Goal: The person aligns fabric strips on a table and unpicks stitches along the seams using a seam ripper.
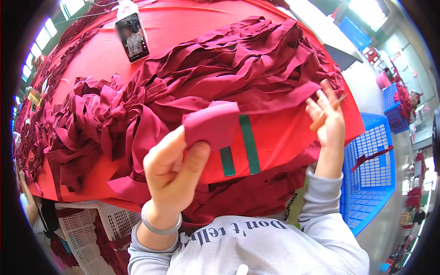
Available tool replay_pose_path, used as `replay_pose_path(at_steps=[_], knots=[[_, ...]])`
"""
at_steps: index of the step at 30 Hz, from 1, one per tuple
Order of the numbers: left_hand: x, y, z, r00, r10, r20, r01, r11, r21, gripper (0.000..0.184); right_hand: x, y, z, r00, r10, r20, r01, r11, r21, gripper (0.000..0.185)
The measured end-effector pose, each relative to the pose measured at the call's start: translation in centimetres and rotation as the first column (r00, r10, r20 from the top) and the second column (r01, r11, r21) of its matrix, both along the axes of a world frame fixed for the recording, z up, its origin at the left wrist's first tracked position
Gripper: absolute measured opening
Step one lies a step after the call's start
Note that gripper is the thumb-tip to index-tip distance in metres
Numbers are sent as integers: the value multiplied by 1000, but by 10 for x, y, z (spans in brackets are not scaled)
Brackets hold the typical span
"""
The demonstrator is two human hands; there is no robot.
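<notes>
My left hand (172,172) is closed on a folded piece of dark red fabric (213,123), pinched between thumb and fingers above the table's near edge. My right hand (327,119), raised on the right, has its fingers partly spread around a slim pointed tool with an orange-tan handle (317,123); its exact kind is unclear. Close to those fingers lies the end of a dark red fabric strip (293,98). A large tangled heap of such strips (229,59) spreads behind both hands. Two green tape strips (249,144) mark the red table cover (284,137) between my hands.
A phone (133,39) leans against a bottle (127,8) at the back. Blue plastic baskets (371,169) stand to the right, and a white crate (82,238) sits below left. More dark red fabric (256,192) hangs at the table's front. Another person's arm (30,201) shows far left.
</notes>
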State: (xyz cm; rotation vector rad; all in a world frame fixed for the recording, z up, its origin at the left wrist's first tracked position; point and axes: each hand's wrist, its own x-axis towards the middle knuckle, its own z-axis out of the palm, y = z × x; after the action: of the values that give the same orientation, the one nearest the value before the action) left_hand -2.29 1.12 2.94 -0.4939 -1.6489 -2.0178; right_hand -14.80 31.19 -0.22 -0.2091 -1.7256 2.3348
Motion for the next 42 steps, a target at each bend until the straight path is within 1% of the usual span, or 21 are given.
replay_pose_path(at_steps=[2,3,4,5,8,9,12,16,18,19,22,25,28,29,30,31,34,36,37,41,42], knots=[[4,-5,0,995,96,33,-77,925,-372,24,36,-18,0,985,105,139,-158,868,471,26],[1,-3,2,996,24,-81,-59,878,-475,27,56,-37,7,968,232,94,-249,872,422,21],[-3,1,5,981,-65,-183,-53,818,-573,29,70,-42,9,883,413,223,-464,838,286,25],[-2,8,5,975,-138,-172,-9,756,-654,23,79,-41,-1,708,689,153,-696,718,-9,38],[9,21,-1,951,-300,80,209,429,-879,20,88,-57,-21,466,848,-253,-810,293,-509,78],[8,21,-8,948,-303,103,232,426,-874,23,87,-54,-17,533,806,-258,-803,386,-454,77],[4,15,-14,980,-182,74,160,519,-840,33,83,-25,-16,568,688,-451,-807,361,-467,43],[-9,-19,-32,916,393,-79,-199,275,-941,52,89,32,10,628,551,-550,-745,630,-219,33],[-18,-39,-53,860,510,-7,-251,412,-876,54,93,53,15,640,531,-555,-727,651,-217,35],[-19,-44,-54,870,491,37,-214,445,-870,51,93,61,17,658,510,-554,-710,666,-229,34],[-21,-47,-54,856,512,70,-103,302,-948,51,93,97,20,773,386,-504,-591,729,-347,26],[-19,-46,-47,900,433,46,-95,299,-950,41,97,155,32,767,432,-475,-633,634,-444,16],[-15,-33,-35,963,264,-50,-127,281,-951,29,107,182,42,892,-70,-446,-143,893,-426,15],[-11,-27,-33,980,196,30,-49,385,-921,28,108,188,46,916,-191,-353,15,895,-445,20],[-8,-21,-32,988,119,103,33,480,-876,28,105,203,43,925,-137,-354,-38,895,-445,21],[-8,-14,-33,994,108,-15,-71,534,-842,24,101,231,36,932,-82,-354,-91,892,-444,23],[-7,-14,-34,977,206,58,-70,563,-823,18,86,260,27,934,5,-357,-160,899,-408,30],[-7,-15,-37,960,278,18,-140,537,-832,12,81,254,31,970,-140,-201,28,878,-478,31],[-5,-16,-36,954,298,33,-136,528,-838,12,75,272,21,948,147,-281,-262,862,-434,31],[0,-26,-29,936,318,153,-39,525,-850,20,40,296,3,991,123,-48,-125,758,-640,27],[0,-29,-28,929,310,203,10,525,-851,22,32,297,-3,963,260,-76,-248,737,-629,23]])
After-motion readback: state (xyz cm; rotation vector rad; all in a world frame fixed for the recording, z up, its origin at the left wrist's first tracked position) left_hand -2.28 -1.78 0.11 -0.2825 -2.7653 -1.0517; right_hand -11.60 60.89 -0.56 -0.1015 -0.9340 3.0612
